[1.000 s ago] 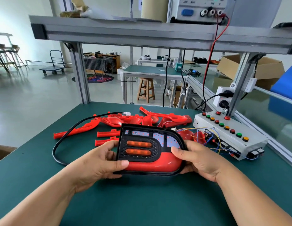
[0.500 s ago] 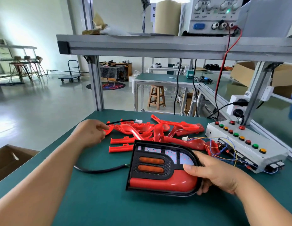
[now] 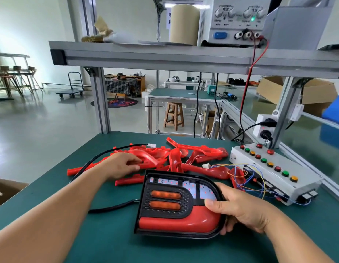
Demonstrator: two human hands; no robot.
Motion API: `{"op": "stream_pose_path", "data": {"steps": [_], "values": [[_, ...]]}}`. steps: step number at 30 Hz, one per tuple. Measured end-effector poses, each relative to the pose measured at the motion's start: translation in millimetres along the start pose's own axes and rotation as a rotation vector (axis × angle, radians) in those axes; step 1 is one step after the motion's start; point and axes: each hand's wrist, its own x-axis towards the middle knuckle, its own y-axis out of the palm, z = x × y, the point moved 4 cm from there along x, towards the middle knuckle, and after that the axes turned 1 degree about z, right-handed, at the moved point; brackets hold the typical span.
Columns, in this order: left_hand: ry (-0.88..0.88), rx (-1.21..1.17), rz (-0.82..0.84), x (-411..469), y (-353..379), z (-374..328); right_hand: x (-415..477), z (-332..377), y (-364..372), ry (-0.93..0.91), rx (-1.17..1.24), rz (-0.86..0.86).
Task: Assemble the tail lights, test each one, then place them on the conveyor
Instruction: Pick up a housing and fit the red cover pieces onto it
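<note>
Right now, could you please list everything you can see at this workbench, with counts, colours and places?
Assembled tail light with two amber lenses: one, black and red, front centre of the bench.
Loose moulded plastic lens parts: a pile, red, behind the tail light.
Sheathed cable with white plug: one, black, left of the pile.
Button box: one, white with red, green and amber buttons, right.
Loose thin wires: a bundle, multicoloured, beside the box.
Bench mat: one, green.
Power supply: one, white, on the overhead shelf.
Left hand: resting on the red parts.
Right hand: grip on the tail light's right edge.
</note>
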Motion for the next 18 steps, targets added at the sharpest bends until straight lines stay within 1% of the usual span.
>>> {"op": "stream_pose_path", "data": {"steps": [3,6,8,10,12,13,15,18], "values": [[0.045,-0.148,-0.056,-5,-13,-1,0,0,-1,0.005,0.014,0.001],[0.003,-0.339,-0.124,-12,-23,-3,0,0,0,0.007,0.023,0.002],[-0.038,-0.541,-0.151,-21,-28,-4,0,0,0,0.003,0.026,-0.003],[-0.021,-0.754,-0.137,-34,-35,-10,-1,0,1,-0.005,0.023,-0.006],[0.061,-0.847,-0.091,-49,-42,-22,-1,1,1,-0.012,0.021,-0.007],[0.124,-0.856,-0.077,-56,-45,-31,0,1,1,-0.014,0.023,-0.008],[0.264,-0.799,-0.089,-67,-51,-51,0,0,0,-0.015,0.027,-0.008],[0.417,-0.571,-0.128,-74,-50,-85,1,-1,0,-0.018,0.019,-0.008]]}}
